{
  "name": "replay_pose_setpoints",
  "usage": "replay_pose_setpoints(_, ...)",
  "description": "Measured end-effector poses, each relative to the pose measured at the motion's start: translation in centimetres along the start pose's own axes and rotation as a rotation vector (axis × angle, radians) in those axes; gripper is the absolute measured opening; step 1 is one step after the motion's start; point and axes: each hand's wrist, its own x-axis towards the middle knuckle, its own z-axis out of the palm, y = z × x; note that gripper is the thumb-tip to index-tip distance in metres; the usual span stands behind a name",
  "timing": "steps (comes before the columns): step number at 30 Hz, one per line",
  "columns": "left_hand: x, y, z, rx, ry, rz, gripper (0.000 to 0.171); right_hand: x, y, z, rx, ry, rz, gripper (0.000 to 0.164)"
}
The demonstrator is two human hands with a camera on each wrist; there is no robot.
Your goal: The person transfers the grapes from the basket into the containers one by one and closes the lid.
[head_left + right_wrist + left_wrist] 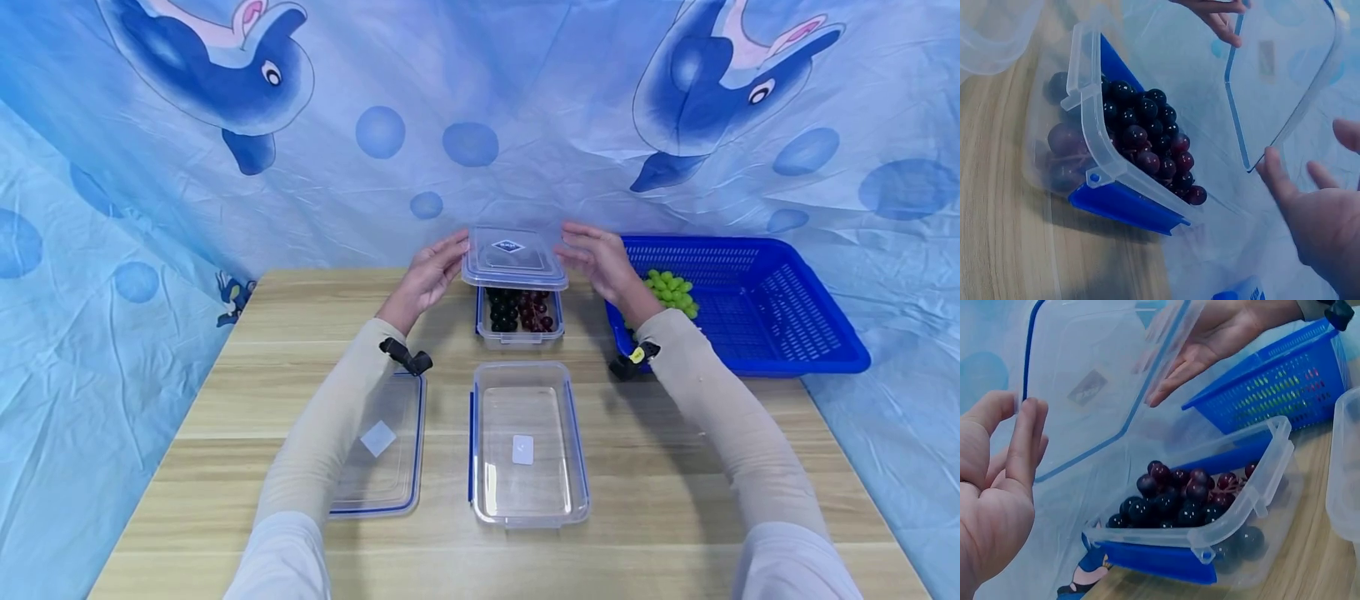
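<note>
A clear lid [516, 258] with a blue seal is held tilted above the small container [521, 337]. Dark grapes [517, 310] fill that container, black ones on the left and reddish ones on the right. My left hand [432, 275] pinches the lid's left edge between thumb and fingers. At the lid's other side is my right hand [600, 260], its fingers spread and fairly straight. In the right wrist view a fingertip [1270, 156] of it meets the lid's corner. The container's blue side clips [1157, 561] hang down unlatched.
A larger clear container [529, 492] stands nearer, with a label in its base. Left of it lies a larger lid [386, 479], partly under my left forearm. The blue basket [783, 367] at the right holds green grapes [670, 292]. A dolphin-printed curtain [495, 75] hangs behind the table.
</note>
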Motion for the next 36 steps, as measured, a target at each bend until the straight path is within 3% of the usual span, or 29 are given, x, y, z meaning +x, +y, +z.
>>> replay_pose_setpoints(5, 0.0, -0.3, -0.5, 0.079, -0.032, 0.005, 0.053, 0.2, 0.1, -0.1, -0.122, -0.003, 0.151, 0.059)
replay_pose_setpoints(9, 0.0, -0.6, -0.7, 0.127, -0.044, 0.011, 0.057, 0.3, 0.4, -0.1, -0.214, -0.025, 0.203, 0.064)
replay_pose_setpoints(15, -0.2, -0.8, -0.9, 0.181, -0.042, 0.021, 0.061, 0.2, 0.5, -0.2, -0.238, -0.027, 0.201, 0.061)
replay_pose_setpoints(22, -0.3, -1.1, -1.3, 0.334, -0.020, 0.044, 0.060, -0.1, 0.7, -0.7, -0.307, -0.060, 0.199, 0.066)
replay_pose_setpoints(28, -0.6, -0.9, -1.4, 0.448, -0.052, 0.069, 0.062, -0.1, 0.7, -1.3, -0.369, -0.115, 0.181, 0.072)
replay_pose_setpoints(33, -0.6, -0.7, -1.4, 0.561, -0.100, 0.110, 0.066, 0.1, 0.9, -1.7, -0.418, -0.120, 0.146, 0.073)
replay_pose_setpoints(36, -0.4, -0.8, -1.5, 0.629, -0.095, 0.122, 0.065, 0.3, 1.1, -1.7, -0.427, -0.116, 0.138, 0.072)
